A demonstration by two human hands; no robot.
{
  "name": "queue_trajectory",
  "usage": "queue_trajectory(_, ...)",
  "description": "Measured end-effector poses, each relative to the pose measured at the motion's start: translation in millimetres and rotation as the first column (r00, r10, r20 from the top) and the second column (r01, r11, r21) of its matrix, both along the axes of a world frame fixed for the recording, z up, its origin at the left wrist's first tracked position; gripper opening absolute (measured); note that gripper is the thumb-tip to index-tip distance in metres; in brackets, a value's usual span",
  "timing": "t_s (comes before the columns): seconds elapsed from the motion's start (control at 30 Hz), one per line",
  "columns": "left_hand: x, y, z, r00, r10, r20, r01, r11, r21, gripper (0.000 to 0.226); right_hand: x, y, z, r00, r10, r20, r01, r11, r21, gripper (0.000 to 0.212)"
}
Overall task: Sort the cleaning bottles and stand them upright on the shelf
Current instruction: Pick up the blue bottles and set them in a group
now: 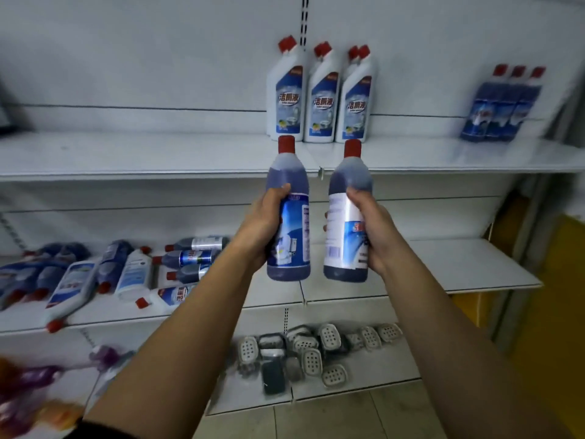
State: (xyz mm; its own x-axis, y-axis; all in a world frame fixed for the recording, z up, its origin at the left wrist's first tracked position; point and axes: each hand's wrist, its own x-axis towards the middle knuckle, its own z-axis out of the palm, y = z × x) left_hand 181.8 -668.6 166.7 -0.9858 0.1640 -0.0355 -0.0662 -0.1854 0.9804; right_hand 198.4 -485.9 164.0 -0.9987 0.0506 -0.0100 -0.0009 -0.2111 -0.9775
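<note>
Hands: our left point(259, 229) and right point(373, 229) each clamp one upright blue bottle point(288, 217).
Done: white bottles point(319, 99) stand upper centre.
Left: pile point(104, 274) lying at left.

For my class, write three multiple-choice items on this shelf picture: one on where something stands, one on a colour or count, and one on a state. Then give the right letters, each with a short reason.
1. Where do the white bottles stand?
A. On the top shelf, at the middle
B. On the floor
C. In the person's hands

2. What colour are the caps of the two held bottles?
A. Green
B. Red
C. Yellow

3. How are the bottles on the middle shelf at the left placed?
A. Upright in a row
B. Hanging from hooks
C. Lying on their sides

Answers:
1 A: they stand upright on the top shelf, by the back panel.
2 B: the left hand grips a blue bottle and the right hand grips another blue bottle, both with red caps.
3 C: the pile of bottles lies flat, caps pointing sideways or towards the shelf's front edge.
</note>
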Motion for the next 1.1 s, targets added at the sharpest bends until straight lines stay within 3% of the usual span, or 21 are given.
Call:
queue_trajectory(0.17,15,-15,44,0.981,0.038,-0.188,-0.023,0.996,0.083,0.041,13,-21,42,0.97,-0.098,-0.223,0.113,0.992,0.055,0.056)
queue_trajectory(0.3,29,-30,63,0.945,0.113,-0.307,-0.106,0.994,0.041,0.029,24,-33,61,0.939,-0.087,-0.333,0.12,0.99,0.08,0.032)
queue_trajectory(0.47,43,-40,73,0.939,0.167,-0.301,-0.159,0.986,0.052,0.026,31,-50,71,0.929,-0.047,-0.367,0.086,0.992,0.089,0.047)
queue_trajectory(0.57,48,-50,73,0.934,0.19,-0.301,-0.185,0.982,0.046,0.024,30,-60,73,0.927,-0.003,-0.375,0.046,0.994,0.103,0.043)
queue_trajectory(0.77,60,-85,63,0.898,0.279,-0.342,-0.276,0.959,0.058,0.068,25,-96,72,0.917,0.057,-0.394,-0.016,0.994,0.106,0.044)
queue_trajectory(0.9,58,-122,59,0.855,0.383,-0.349,-0.378,0.922,0.087,0.043,20,-139,69,0.908,0.113,-0.403,-0.071,0.99,0.119,0.03)
queue_trajectory(1.1,53,-207,58,0.8,0.449,-0.397,-0.461,0.885,0.071,0.042,4,-228,72,0.883,0.143,-0.448,-0.095,0.987,0.127,0.03)
